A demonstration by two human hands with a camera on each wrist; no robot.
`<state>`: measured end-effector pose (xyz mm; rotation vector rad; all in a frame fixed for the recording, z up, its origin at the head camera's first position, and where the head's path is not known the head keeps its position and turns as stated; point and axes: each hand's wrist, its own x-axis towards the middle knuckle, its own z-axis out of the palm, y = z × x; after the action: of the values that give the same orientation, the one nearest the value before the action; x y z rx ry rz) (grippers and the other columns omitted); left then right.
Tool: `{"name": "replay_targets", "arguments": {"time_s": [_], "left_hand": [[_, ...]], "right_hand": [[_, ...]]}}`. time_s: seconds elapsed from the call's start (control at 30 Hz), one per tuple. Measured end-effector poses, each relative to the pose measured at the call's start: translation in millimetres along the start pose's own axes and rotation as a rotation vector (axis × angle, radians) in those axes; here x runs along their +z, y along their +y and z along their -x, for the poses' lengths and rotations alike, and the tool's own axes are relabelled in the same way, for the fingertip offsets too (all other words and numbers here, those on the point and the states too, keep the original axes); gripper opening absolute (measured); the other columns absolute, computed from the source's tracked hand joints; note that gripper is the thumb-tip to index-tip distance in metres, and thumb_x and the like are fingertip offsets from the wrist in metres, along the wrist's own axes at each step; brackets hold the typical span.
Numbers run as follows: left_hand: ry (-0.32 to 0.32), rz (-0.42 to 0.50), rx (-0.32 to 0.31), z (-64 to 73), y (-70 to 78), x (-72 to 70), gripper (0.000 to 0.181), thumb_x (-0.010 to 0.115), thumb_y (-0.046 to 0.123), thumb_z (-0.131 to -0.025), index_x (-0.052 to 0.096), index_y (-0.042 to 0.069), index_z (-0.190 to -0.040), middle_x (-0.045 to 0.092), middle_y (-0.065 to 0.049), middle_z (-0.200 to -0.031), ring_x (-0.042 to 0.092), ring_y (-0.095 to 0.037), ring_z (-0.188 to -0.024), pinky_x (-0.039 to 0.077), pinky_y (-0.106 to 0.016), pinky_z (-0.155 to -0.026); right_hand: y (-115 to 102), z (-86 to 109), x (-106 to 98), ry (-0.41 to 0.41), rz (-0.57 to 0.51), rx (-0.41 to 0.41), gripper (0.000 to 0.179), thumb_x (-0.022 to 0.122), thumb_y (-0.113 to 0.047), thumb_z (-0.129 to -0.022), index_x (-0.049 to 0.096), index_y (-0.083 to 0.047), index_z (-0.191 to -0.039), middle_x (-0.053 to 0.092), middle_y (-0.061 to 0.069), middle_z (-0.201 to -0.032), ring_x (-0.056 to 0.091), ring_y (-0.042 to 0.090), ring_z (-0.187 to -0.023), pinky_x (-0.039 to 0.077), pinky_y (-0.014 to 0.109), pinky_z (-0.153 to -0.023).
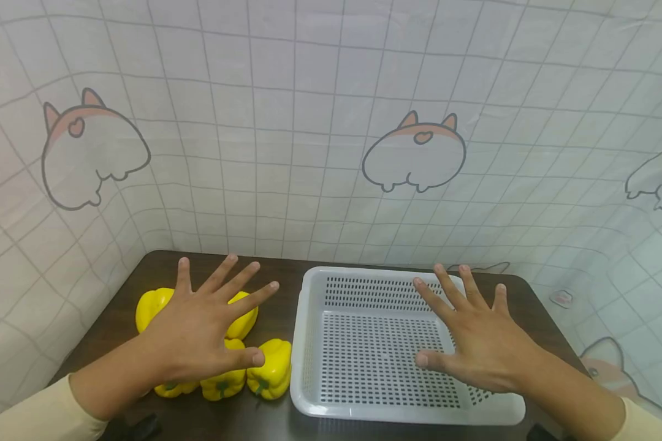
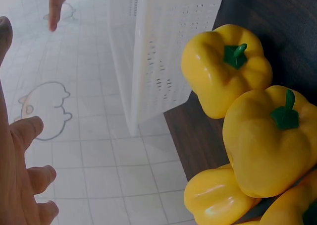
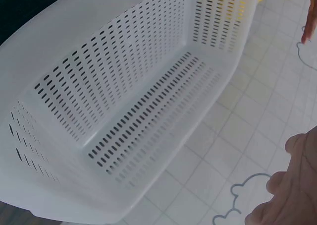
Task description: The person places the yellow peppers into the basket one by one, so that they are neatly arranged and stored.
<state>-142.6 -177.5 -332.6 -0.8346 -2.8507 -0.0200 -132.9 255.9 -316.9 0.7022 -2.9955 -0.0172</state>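
Both hands hover with fingers spread wide and hold nothing. My left hand (image 1: pixel 198 327) is above several yellow bell peppers (image 1: pixel 272 369) on the left of the table, hiding part of them in the head view. The left wrist view shows peppers with green stems (image 2: pixel 285 117) lying close together beside the basket's outer wall. Over the right part of a white perforated plastic basket (image 1: pixel 383 361) is my right hand (image 1: pixel 482 340), its thumb and fingers apart. Inside, the basket shows only its slotted floor and walls in the right wrist view.
The dark brown table (image 1: pixel 278 269) stands against a white grid-patterned curtain (image 1: pixel 265 153) with cartoon animal prints. Behind the basket's right rear corner, a thin dark cord (image 1: pixel 496 267) shows. Dark objects (image 1: pixel 143 427) lie at the lower edge of the head view.
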Motion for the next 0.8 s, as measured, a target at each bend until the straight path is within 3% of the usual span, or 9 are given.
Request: {"name": "replay_targets", "arguments": {"time_s": [0.17, 0.33, 0.57, 0.8], "left_hand": [[0.028, 0.004, 0.017, 0.9, -2.1, 1.9, 0.091, 0.039, 0.089, -0.086, 0.023, 0.042, -0.162, 0.018, -0.004, -0.169, 0.009, -0.038, -0.155, -0.025, -0.070, -0.106], [0.047, 0.066, 0.022, 3.4, -12.7, 6.1, 0.087, 0.043, 0.084, -0.090, 0.025, 0.039, -0.163, 0.018, -0.005, -0.169, 0.011, -0.037, -0.155, -0.013, -0.074, -0.112], [0.043, 0.123, -0.026, 10.1, -33.8, 16.2, 0.084, 0.047, 0.080, -0.091, 0.030, 0.037, -0.162, 0.020, -0.008, -0.169, 0.014, -0.039, -0.154, -0.009, -0.073, -0.114], [0.040, 0.136, -0.052, 17.3, -44.7, 23.9, 0.082, 0.048, 0.077, -0.093, 0.031, 0.036, -0.161, 0.022, -0.009, -0.168, 0.017, -0.041, -0.153, -0.012, -0.070, -0.115]], "right_hand": [[5, 3.1, 2, 0.017, 0.002, 0.007, 0.102, 0.051, -0.078, -0.091, 0.002, -0.030, -0.166, -0.004, 0.009, -0.171, -0.010, 0.041, -0.154, -0.009, 0.082, -0.105], [14, 11.3, 5, 0.048, -0.003, 0.025, 0.100, 0.053, -0.073, -0.094, 0.000, -0.027, -0.166, -0.009, 0.006, -0.171, -0.014, 0.033, -0.154, -0.018, 0.070, -0.111], [31, 22.6, 12, 0.092, -0.027, 0.031, 0.098, 0.056, -0.065, -0.097, -0.002, -0.026, -0.166, -0.011, 0.004, -0.171, -0.014, 0.030, -0.155, -0.016, 0.063, -0.116], [46, 34.0, 21, 0.121, -0.054, 0.050, 0.096, 0.060, -0.058, -0.097, 0.002, -0.024, -0.166, -0.005, 0.008, -0.171, -0.010, 0.033, -0.155, -0.014, 0.058, -0.120]]}}
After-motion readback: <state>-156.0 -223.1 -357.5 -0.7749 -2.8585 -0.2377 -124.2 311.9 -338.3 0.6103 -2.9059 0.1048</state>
